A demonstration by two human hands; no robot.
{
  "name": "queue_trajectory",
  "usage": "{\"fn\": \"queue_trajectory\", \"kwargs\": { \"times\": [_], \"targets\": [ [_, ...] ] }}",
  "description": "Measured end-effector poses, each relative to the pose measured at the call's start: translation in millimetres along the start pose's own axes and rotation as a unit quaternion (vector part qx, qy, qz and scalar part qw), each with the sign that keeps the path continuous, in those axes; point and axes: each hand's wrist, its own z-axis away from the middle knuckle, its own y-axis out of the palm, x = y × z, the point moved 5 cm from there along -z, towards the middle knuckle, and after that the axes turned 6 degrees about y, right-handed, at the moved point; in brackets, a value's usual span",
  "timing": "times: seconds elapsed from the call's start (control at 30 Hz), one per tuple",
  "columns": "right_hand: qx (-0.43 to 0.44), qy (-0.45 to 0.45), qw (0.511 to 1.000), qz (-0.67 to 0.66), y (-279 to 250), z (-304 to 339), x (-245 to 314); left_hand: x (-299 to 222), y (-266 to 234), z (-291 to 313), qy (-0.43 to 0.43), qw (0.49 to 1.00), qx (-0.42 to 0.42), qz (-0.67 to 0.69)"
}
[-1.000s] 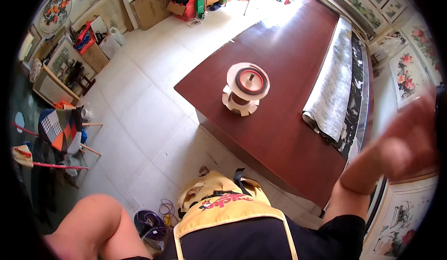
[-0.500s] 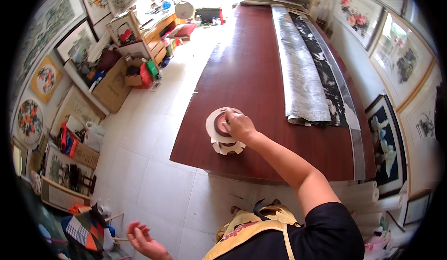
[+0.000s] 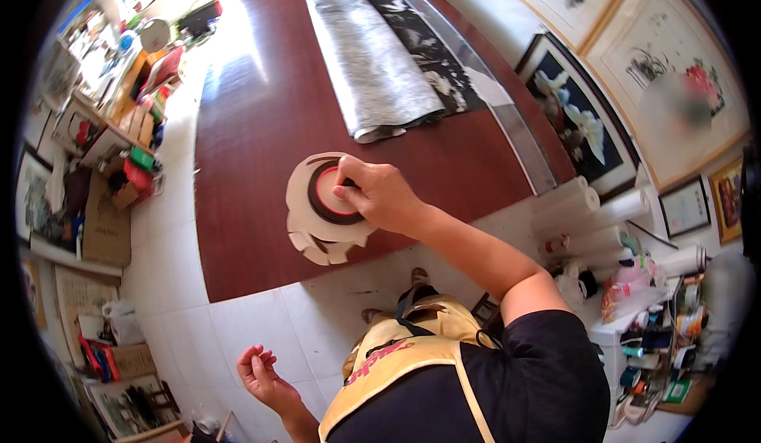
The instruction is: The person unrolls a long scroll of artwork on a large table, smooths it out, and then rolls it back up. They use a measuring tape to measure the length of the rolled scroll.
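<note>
My right hand reaches over the near edge of a dark red table, its thumb and fingers pinched on a dark tape roll with a red inner ring. The roll sits at the centre of a pale round piece with notched edges; more pale tabs show below it. The hand hides the right side of both. My left hand is raised off to the lower left, away from the table, its fingers loosely bent and nothing visible in it.
A grey-white rolled sheet and a black-and-white sheet lie along the dark red table. White rolls and a cluttered side table stand on the right. Boxes line the left wall beyond the tiled floor.
The view has swung to the right and closer to the table. My right hand stays on the tape roll. My left hand remains raised, its fingers a little more bent.
</note>
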Motion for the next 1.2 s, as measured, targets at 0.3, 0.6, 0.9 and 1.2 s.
{"fn": "queue_trajectory", "kwargs": {
  "times": [0.3,0.6,0.9,1.2],
  "targets": [
    [-0.022,0.041,0.990,0.136,-117,70,-80,29,150,14,-0.066,0.984,0.165,-0.005],
    [-0.009,0.094,0.987,0.132,-170,75,-152,60,220,40,-0.127,0.973,0.195,-0.002],
    [0.023,0.137,0.990,-0.003,-213,61,-166,97,247,70,-0.177,0.963,0.197,-0.044],
    [-0.205,0.223,0.879,0.368,-296,198,-336,143,261,91,-0.264,0.896,0.345,-0.093]
  ]
}}
